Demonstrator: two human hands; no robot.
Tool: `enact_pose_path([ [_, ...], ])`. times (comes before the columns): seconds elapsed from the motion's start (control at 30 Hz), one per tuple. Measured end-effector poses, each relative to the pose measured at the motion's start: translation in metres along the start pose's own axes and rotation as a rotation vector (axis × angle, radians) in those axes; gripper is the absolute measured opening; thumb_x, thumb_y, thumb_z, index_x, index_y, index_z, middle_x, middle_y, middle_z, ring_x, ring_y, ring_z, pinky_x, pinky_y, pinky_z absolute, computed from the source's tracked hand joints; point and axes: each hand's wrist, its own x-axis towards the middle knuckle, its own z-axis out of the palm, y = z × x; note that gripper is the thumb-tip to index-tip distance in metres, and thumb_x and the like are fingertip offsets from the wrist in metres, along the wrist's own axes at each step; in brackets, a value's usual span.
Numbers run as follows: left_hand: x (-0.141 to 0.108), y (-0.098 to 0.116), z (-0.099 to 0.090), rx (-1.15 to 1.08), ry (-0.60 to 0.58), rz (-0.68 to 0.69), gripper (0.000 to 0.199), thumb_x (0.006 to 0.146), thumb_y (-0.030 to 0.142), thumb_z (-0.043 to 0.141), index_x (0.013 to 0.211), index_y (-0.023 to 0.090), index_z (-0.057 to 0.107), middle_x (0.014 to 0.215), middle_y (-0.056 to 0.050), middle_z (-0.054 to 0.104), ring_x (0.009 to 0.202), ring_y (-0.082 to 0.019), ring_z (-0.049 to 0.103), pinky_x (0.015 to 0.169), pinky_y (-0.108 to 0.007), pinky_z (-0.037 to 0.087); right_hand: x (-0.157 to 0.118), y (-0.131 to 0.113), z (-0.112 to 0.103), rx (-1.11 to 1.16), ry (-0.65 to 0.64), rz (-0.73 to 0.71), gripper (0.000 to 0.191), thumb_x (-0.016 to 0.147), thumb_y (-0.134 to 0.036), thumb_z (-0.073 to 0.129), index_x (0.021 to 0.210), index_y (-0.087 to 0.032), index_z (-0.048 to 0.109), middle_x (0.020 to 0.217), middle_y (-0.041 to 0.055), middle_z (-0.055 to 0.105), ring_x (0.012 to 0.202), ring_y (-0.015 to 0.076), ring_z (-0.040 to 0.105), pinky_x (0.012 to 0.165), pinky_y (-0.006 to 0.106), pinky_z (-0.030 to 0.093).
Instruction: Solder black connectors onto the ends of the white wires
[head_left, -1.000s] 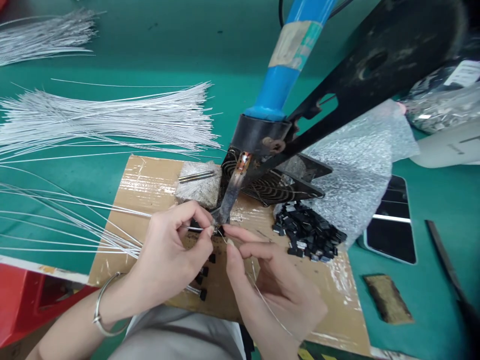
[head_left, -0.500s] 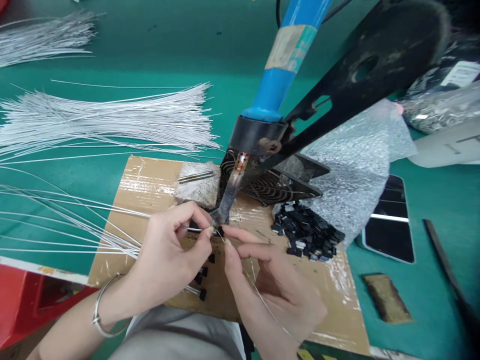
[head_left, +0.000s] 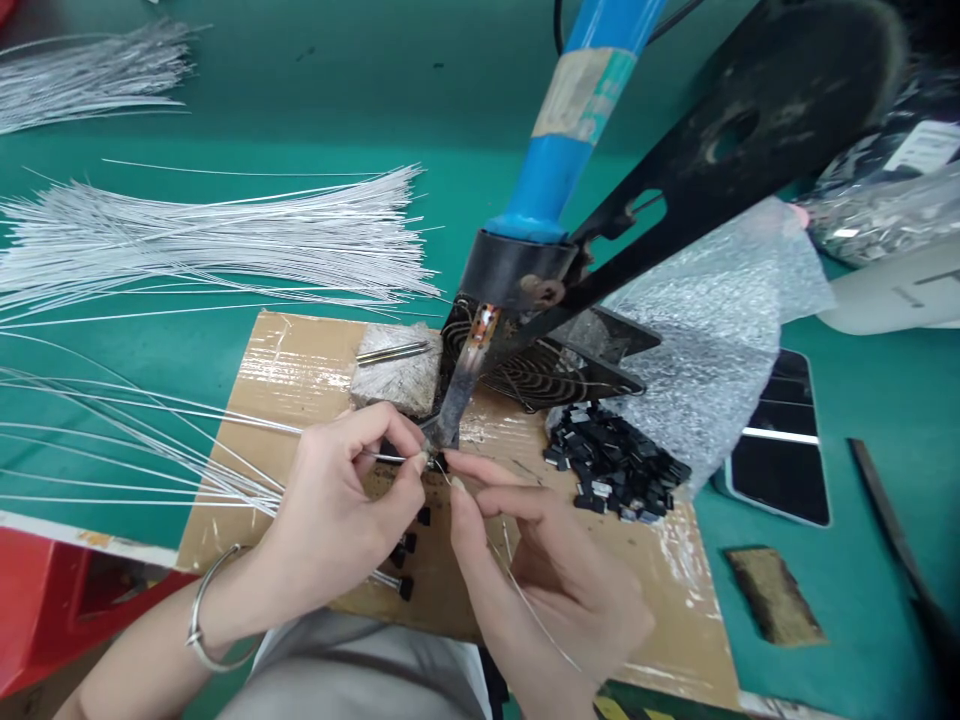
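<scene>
My left hand (head_left: 345, 500) pinches the end of a white cable (head_left: 388, 458) just under the tip of a soldering iron (head_left: 459, 395). The iron has a blue handle (head_left: 544, 170) and is clamped in a black bracket. My right hand (head_left: 547, 570) pinches a thin silvery wire (head_left: 536, 612) between thumb and forefinger; its end reaches the iron tip. The exact contact at the tip is too small to make out. Small black connectors (head_left: 405, 587) lie below my hands on a brown cardboard sheet (head_left: 292, 350).
A pile of black connectors (head_left: 611, 460) lies right of the iron, near bubble wrap (head_left: 697, 340). A phone (head_left: 780, 440) and brown sponge (head_left: 774, 595) are further right. White cable bundles (head_left: 217, 240) lie left. A pale block (head_left: 397, 375) holds metal rods.
</scene>
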Motion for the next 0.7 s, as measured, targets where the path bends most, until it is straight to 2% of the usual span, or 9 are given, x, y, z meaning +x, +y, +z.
enact_pose_path([
  [0.17,0.0003,0.0008,0.0004,-0.005,-0.008,-0.001,0.011,0.084,0.019,0.059,0.074,0.021,0.062,0.075,-0.004,0.072,0.079,-0.021,0.07,0.053,-0.027,0.035,0.0012,-0.0011,0.0006,-0.008,0.008,-0.004,0.015,0.089,-0.012,0.077,0.084,-0.024,0.071,0.101,0.0066,0.087,0.087,0.0246,0.086,0.085,0.035,0.071],
  [0.33,-0.0012,0.0004,0.0007,-0.002,0.002,0.013,0.011,0.084,0.018,0.06,0.074,0.02,0.062,0.084,-0.007,0.076,0.076,-0.019,0.069,0.052,-0.028,0.035,-0.0003,0.0019,0.0011,-0.014,0.01,-0.038,0.017,0.088,-0.008,0.078,0.087,-0.024,0.072,0.1,0.0052,0.086,0.087,0.0221,0.085,0.086,0.031,0.069],
  [0.47,-0.0016,0.0014,0.0,0.0,0.004,0.015,0.011,0.084,0.018,0.059,0.074,0.02,0.063,0.082,-0.006,0.076,0.074,-0.019,0.068,0.052,-0.028,0.034,-0.001,0.0029,-0.0001,-0.015,-0.009,-0.04,0.02,0.087,-0.005,0.078,0.088,-0.024,0.071,0.101,0.0036,0.086,0.09,0.0201,0.085,0.089,0.028,0.068],
  [0.7,-0.0004,0.0011,0.0,0.008,-0.002,0.01,0.01,0.084,0.018,0.059,0.074,0.02,0.063,0.085,-0.007,0.077,0.077,-0.02,0.069,0.053,-0.028,0.034,-0.0018,0.0029,-0.0009,-0.009,-0.009,-0.054,0.019,0.088,-0.007,0.078,0.088,-0.024,0.071,0.102,0.0042,0.086,0.089,0.0202,0.085,0.089,0.03,0.068],
])
